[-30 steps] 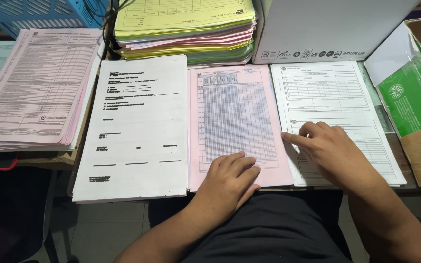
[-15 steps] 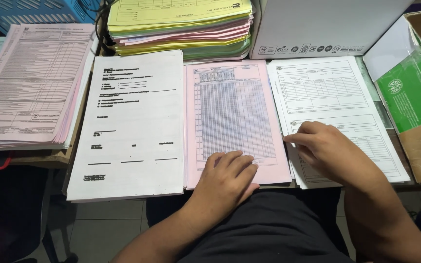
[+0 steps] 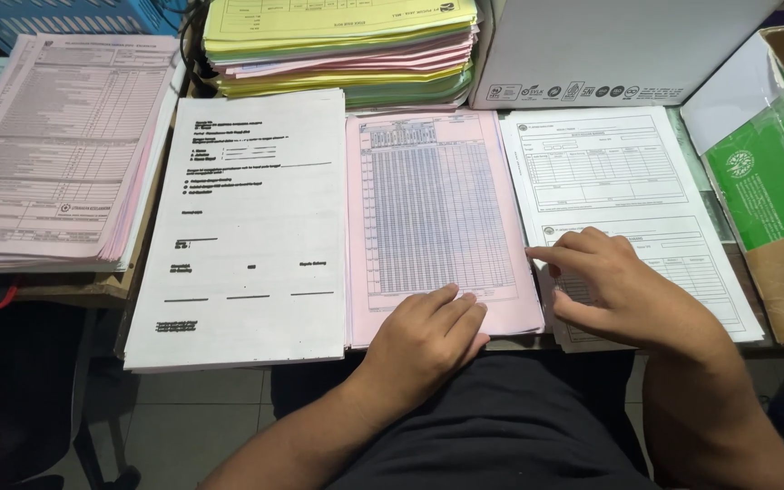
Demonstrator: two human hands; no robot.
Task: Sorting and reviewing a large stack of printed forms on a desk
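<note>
My left hand [image 3: 428, 338] lies flat, fingers together, on the bottom edge of a pink form with a printed grid [image 3: 437, 209]. My right hand [image 3: 614, 286] rests on the lower left of a stack of white forms [image 3: 619, 172], its index finger pointing left at the stack's left edge and its thumb tucked under the lower sheets. A stack of white printed sheets [image 3: 251, 227] lies to the left of the pink form.
A pile of yellow, pink and green forms [image 3: 338, 45] sits behind. A white box [image 3: 619, 50] stands at the back right, an open cardboard box with a green flap [image 3: 773, 172] at the right. A pink form stack [image 3: 47, 145] lies at the left.
The right thumb has slid under the lower left corner of the white forms, which now lifts slightly. The left hand stays on the pink form.
</note>
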